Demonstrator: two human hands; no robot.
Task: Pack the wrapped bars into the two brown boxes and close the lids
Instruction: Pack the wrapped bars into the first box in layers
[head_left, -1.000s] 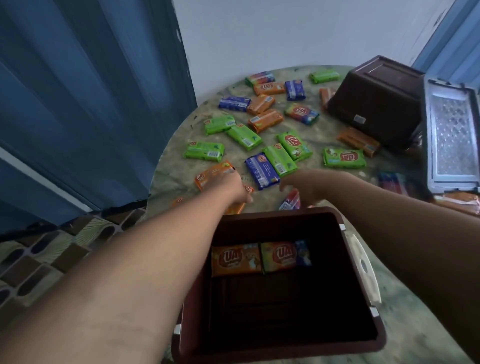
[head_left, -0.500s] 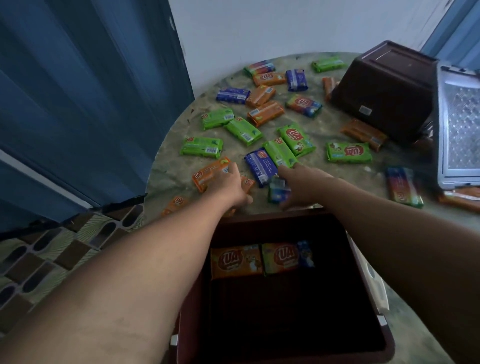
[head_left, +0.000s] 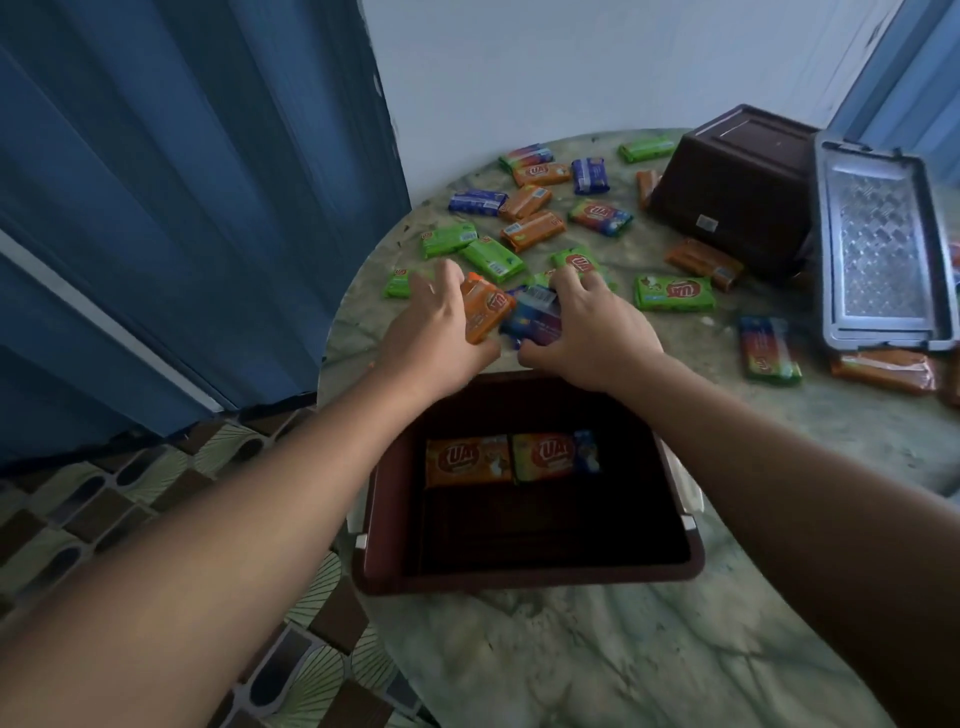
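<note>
An open brown box stands at the near table edge with an orange bar and a multicoloured bar side by side at its far wall. Just beyond its far rim, my left hand grips an orange bar, lifted and tilted. My right hand grips a blue bar close beside it. Several green, orange and blue bars lie scattered on the marble table behind them. A second brown box lies overturned at the far right.
A grey clear-panelled lid lies at the right edge beside the overturned box. A multicoloured bar and orange bars lie near it. Blue curtains hang to the left; patterned floor tiles show below the table's left edge.
Both hands have lifted off the table, each with a bar, and drawn together above the box's far rim. The camera view shifted slightly.
</note>
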